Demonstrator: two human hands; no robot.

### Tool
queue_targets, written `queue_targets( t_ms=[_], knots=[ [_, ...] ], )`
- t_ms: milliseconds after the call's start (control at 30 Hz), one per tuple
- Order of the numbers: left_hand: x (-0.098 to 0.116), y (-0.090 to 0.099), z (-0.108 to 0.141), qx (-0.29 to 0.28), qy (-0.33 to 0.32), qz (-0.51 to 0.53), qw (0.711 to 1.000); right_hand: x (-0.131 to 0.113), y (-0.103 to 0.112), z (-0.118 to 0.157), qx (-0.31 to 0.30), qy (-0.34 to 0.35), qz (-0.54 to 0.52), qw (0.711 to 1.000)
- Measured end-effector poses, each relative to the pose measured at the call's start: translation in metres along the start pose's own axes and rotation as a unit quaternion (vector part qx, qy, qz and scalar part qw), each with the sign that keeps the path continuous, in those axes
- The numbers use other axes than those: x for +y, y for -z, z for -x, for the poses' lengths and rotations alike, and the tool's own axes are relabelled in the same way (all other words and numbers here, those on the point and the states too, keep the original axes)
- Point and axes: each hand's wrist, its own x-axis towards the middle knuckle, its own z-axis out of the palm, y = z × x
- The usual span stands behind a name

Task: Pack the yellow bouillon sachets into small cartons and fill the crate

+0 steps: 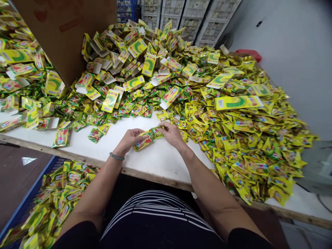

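My left hand [131, 140], with a grey-green band at the wrist, is closed around a small yellow box [142, 142] with red fruit printed on it. The box lies slanted, low over the white table [160, 159]. At its right end is a green-and-yellow candy packet [157, 132], pinched by the fingers of my right hand [169, 133]. How far the packet reaches into the box is hard to see. Loose yellow packets [192, 119] lie just beyond and beside my right hand. To the left of my left hand rest a few green packets [95, 135].
Flat yellow boxes [149, 64] are heaped at the back, and a large mound of yellow packets [249, 138] covers the right side. A brown cardboard sheet [64, 34] stands back left. A blue crate [28, 193] of filled boxes sits below left. White crates [171, 10] are stacked behind.
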Motion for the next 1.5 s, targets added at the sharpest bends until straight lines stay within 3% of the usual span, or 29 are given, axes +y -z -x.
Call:
queue_targets(
  t_ms=[200, 367, 600, 767, 933, 1033, 1200, 1267, 1400, 1433, 1500],
  knots=[
    [0.0, -0.006, 0.0, -0.035, -0.002, -0.018, 0.999, -0.005, -0.005, 0.0, -0.069, -0.002, 0.011, 0.998],
    [0.0, -0.012, -0.002, -0.053, 0.026, -0.027, 0.998, -0.005, -0.018, 0.0, 0.014, -0.044, -0.037, 0.998],
    [0.0, -0.014, -0.001, -0.031, 0.017, 0.057, 0.998, -0.013, -0.024, 0.006, 0.064, -0.022, -0.062, 0.996],
    [0.002, -0.015, 0.001, 0.006, 0.016, 0.082, 0.996, -0.02, -0.025, 0.012, 0.023, -0.007, -0.047, 0.999],
    [0.0, -0.017, -0.001, 0.026, -0.021, 0.085, 0.996, -0.033, -0.025, 0.018, 0.051, 0.02, 0.015, 0.998],
    [-0.003, -0.016, -0.003, 0.032, -0.04, 0.081, 0.995, -0.039, -0.028, 0.02, 0.011, 0.038, 0.066, 0.997],
    [-0.002, -0.013, 0.0, 0.026, -0.065, 0.049, 0.996, -0.039, -0.032, 0.022, -0.043, 0.051, 0.038, 0.997],
    [0.001, -0.014, 0.001, 0.028, -0.082, 0.039, 0.995, -0.038, -0.03, 0.023, -0.015, 0.071, 0.027, 0.997],
    [0.008, -0.018, 0.003, 0.066, -0.124, 0.068, 0.988, -0.03, -0.026, 0.021, 0.136, 0.063, -0.009, 0.989],
    [0.009, -0.019, 0.003, 0.071, -0.13, 0.075, 0.986, -0.027, -0.027, 0.02, 0.141, 0.049, -0.029, 0.988],
    [0.011, -0.019, 0.005, 0.064, -0.135, 0.079, 0.986, -0.021, -0.031, 0.017, 0.083, 0.018, -0.098, 0.992]
  ],
)
